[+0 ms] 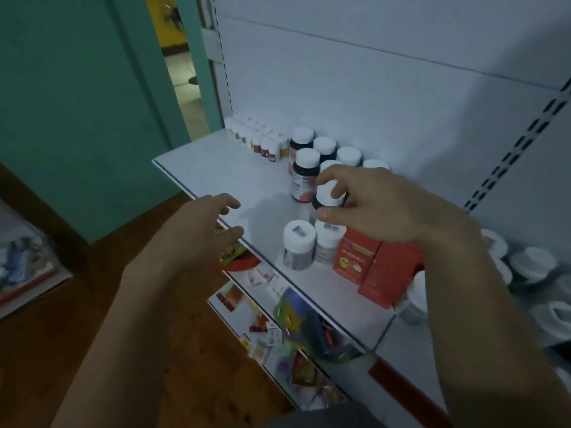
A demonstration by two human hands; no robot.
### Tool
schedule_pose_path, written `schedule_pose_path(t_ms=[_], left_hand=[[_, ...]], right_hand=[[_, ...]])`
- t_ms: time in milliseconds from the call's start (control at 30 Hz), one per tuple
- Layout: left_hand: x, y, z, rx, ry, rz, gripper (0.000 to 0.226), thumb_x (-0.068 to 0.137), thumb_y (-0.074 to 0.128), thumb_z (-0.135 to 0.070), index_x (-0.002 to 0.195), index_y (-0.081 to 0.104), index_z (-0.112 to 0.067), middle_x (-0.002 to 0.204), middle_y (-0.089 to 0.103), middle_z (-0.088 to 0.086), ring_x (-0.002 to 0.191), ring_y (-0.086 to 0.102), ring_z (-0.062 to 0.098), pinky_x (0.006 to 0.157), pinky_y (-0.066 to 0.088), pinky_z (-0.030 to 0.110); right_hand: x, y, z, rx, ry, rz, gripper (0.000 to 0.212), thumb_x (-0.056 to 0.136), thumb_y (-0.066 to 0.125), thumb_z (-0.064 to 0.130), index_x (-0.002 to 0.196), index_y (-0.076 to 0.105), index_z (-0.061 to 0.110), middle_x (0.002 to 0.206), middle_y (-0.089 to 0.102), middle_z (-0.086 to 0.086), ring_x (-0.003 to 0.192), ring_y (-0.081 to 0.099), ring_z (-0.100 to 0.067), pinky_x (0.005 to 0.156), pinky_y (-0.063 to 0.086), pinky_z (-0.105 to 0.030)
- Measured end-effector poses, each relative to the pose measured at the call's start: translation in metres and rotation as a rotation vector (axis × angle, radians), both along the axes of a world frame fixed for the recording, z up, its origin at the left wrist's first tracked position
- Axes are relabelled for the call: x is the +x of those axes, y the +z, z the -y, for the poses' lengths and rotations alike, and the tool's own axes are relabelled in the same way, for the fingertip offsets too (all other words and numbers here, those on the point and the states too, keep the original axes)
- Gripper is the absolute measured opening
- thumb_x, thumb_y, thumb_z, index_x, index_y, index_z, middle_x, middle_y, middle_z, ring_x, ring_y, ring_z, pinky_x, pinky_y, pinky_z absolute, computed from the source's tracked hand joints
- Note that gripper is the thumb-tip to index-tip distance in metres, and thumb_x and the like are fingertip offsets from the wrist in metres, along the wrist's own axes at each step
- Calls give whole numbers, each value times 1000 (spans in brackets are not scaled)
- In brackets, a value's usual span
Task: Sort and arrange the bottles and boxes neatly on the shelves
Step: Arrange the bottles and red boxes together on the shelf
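At centre frame, over the white metal shelf [216, 168], my right hand [380, 208] pinches the white screw cap [328, 190] of a dark plastic pill bottle [317, 202], just beside the upright row of like bottles [324, 148]. My left hand [204, 233] hovers empty and relaxed at the shelf's front edge. I judge the bottle light, rigid and slick; a hold round cap and shoulder should serve.

A shop: slotted white shelving [216, 168] stocked with rowed supplement bottles [324, 146].
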State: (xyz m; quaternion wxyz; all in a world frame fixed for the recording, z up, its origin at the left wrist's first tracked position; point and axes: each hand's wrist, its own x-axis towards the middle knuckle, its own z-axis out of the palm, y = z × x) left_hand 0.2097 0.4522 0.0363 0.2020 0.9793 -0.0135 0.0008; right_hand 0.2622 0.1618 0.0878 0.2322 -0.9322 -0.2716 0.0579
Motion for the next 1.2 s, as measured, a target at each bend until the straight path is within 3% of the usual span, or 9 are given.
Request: schedule_pose_path(t_ms=[167, 400, 500, 600, 667, 767, 933, 1200], left_hand=[[82, -9, -8, 20, -115, 3, 48, 95, 64, -44, 139, 49, -34, 131, 58, -4, 108, 58, 16, 92, 51, 39], [200, 1, 10, 18, -385, 91, 45, 98, 62, -31, 140, 47, -32, 130, 57, 0, 115, 57, 22, 94, 50, 44], [247, 9, 9, 94, -470, 99, 54, 95, 64, -30, 143, 41, -35, 128, 53, 4, 114, 55, 28, 90, 49, 43], [289, 12, 2, 106, -557, 72, 68, 93, 68, -29, 149, 32, -43, 134, 48, 7, 120, 51, 32, 95, 48, 49], [312, 11, 2, 87, -664, 41, 72, 91, 72, -25, 151, 35, -42, 140, 45, 6, 124, 49, 30, 99, 47, 50], [333, 2, 14, 45, -879, 5, 53, 90, 73, -30, 138, 52, -36, 133, 53, 0, 122, 50, 24, 100, 47, 44], [357, -13, 21, 53, -907, 29, 52, 89, 70, -39, 131, 42, -49, 124, 47, -3, 106, 56, 22, 89, 49, 38], [363, -9, 8, 112, -972, 62, 44, 94, 65, -35, 134, 45, -39, 122, 51, -2, 109, 55, 22, 90, 50, 44]], right_hand=[[28, -6, -7, -114, -98, -63, 52, 88, 64, 55, 134, 50, 37, 116, 54, 10, 101, 57, -11, 79, 44, -29], [84, -15, -44, -86, -279, -14, 57, 90, 65, 53, 140, 47, 31, 128, 52, -1, 118, 49, -24, 99, 43, -42], [107, -18, -67, -211, -391, -15, 58, 92, 62, 52, 142, 42, 30, 130, 53, -3, 119, 48, -30, 100, 44, -50], [120, -24, -84, -321, -487, -44, 54, 93, 58, 51, 139, 39, 29, 128, 52, -6, 120, 45, -34, 100, 41, -54], [126, -26, -96, -363, -540, -35, 53, 94, 57, 49, 140, 38, 29, 131, 51, -7, 123, 42, -35, 102, 36, -55], [131, -29, -113, -394, -610, -22, 51, 96, 53, 48, 141, 38, 32, 133, 50, -5, 126, 38, -35, 107, 27, -61], [135, -39, -132, -442, -756, 36, 49, 95, 53, 48, 141, 45, 33, 134, 49, -2, 129, 34, -34, 111, 22, -62], [134, -38, -139, -464, -742, 117, 49, 90, 57, 50, 136, 50, 32, 131, 54, 2, 128, 36, -30, 111, 21, -63]])
